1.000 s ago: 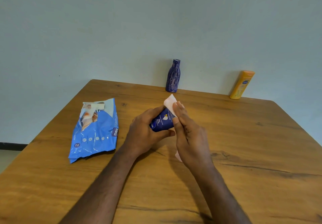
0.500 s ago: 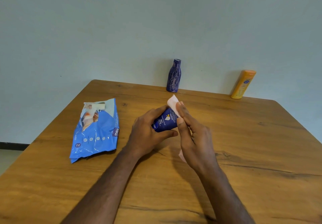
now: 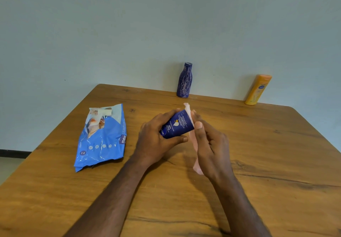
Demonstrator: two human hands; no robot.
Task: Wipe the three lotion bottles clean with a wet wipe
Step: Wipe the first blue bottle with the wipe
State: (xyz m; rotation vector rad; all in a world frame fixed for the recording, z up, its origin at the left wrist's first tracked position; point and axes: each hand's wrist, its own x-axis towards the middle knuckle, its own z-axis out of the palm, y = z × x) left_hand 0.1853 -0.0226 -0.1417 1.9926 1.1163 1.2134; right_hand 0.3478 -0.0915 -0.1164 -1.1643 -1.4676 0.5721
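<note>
Wooden table (image 3: 258,163) with wipe pack, three lotion bottles, both hands at centre.

The blue wet-wipe pack (image 3: 101,140) lies flat at left. The left hand (image 3: 155,142) grips the dark blue Nivea body-milk bottle (image 3: 178,124), tilted above the table. The right hand (image 3: 210,144) presses a pale wet wipe (image 3: 193,142) against that bottle's end with nearly straight fingers; the grip on the wipe's lower part is apparently loose. A patterned purple bottle (image 3: 185,81) and an orange bottle (image 3: 258,90) stand at the far edge.
</note>
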